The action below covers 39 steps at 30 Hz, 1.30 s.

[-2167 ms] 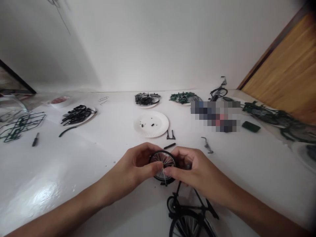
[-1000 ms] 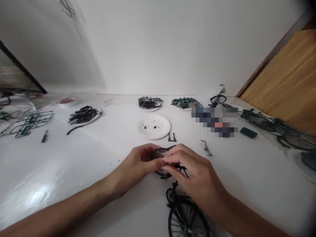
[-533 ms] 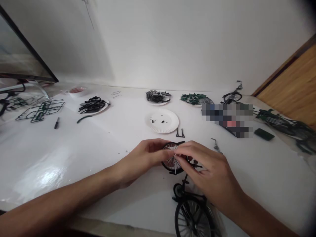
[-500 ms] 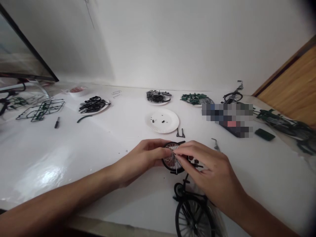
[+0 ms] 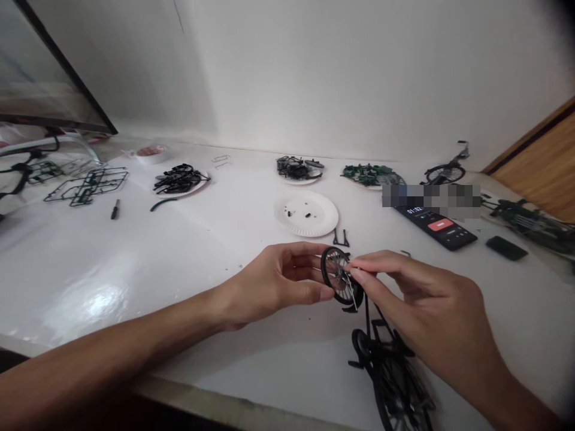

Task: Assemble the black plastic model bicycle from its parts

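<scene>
A small black-rimmed spoked wheel (image 5: 336, 276) stands tilted above the white table (image 5: 135, 281), with a thin metal spoke sticking out at its hub. My left hand (image 5: 278, 281) curls against the wheel's left side, fingertips and thumb at the rim. My right hand (image 5: 431, 299) comes in from the right, its fingertips pinching the spoke at the hub. Below the wheel lies a black model bicycle frame (image 5: 386, 365) with a rear wheel attached. Whether the wheel joins that frame is hidden.
A white paper plate (image 5: 306, 214) holds small black pieces, and further plates hold black (image 5: 179, 181) and green (image 5: 371, 175) parts. A green-and-black plastic sprue (image 5: 85, 187), a small screwdriver (image 5: 115, 209), a phone (image 5: 435, 226) and a finished model bicycle (image 5: 444, 173) lie around.
The view has turned, so everything sits further right. My hands have drawn slightly apart, and the wheel now shows more clearly, tilted between my fingers.
</scene>
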### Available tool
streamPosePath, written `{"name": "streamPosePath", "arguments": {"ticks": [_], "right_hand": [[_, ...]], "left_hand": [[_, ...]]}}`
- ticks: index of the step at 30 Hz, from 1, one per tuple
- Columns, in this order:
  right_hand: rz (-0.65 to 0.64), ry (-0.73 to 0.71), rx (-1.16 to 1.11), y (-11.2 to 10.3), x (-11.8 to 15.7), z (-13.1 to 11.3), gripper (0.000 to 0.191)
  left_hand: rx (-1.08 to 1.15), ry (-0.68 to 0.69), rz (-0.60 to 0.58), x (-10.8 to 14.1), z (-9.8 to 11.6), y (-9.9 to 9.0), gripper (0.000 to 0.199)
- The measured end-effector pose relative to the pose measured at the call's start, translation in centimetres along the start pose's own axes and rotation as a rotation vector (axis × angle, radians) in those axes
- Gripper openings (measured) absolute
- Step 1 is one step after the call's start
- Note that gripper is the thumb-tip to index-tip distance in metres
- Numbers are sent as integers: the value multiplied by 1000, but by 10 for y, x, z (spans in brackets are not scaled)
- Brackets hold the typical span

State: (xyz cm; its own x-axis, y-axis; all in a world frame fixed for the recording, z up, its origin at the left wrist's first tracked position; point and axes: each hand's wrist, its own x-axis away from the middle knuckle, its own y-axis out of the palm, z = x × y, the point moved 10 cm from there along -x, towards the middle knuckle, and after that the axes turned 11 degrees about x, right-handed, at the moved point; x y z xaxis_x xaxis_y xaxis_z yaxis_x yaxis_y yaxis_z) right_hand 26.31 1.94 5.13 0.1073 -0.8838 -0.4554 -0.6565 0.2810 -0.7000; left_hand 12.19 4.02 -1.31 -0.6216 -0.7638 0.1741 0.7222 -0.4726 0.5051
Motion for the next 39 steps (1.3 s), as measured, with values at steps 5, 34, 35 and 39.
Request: {"name": "streamPosePath", "arguments": {"ticks": [5,34,35,39], "right_hand": [[12,3,-7,0,2,0,14],[-127,-29,89,3,-3,-3,9],[-122,-31,97,2,-4,-3,9],[-115,-115,138,3,-4,-11,11]], "left_hand": [[10,-4,-10,1,0,-1,62],[16,1,-3,1,1,4,52],[16,6,-2,1,1,4,52],[4,20,7,2,2,3,51]]}}
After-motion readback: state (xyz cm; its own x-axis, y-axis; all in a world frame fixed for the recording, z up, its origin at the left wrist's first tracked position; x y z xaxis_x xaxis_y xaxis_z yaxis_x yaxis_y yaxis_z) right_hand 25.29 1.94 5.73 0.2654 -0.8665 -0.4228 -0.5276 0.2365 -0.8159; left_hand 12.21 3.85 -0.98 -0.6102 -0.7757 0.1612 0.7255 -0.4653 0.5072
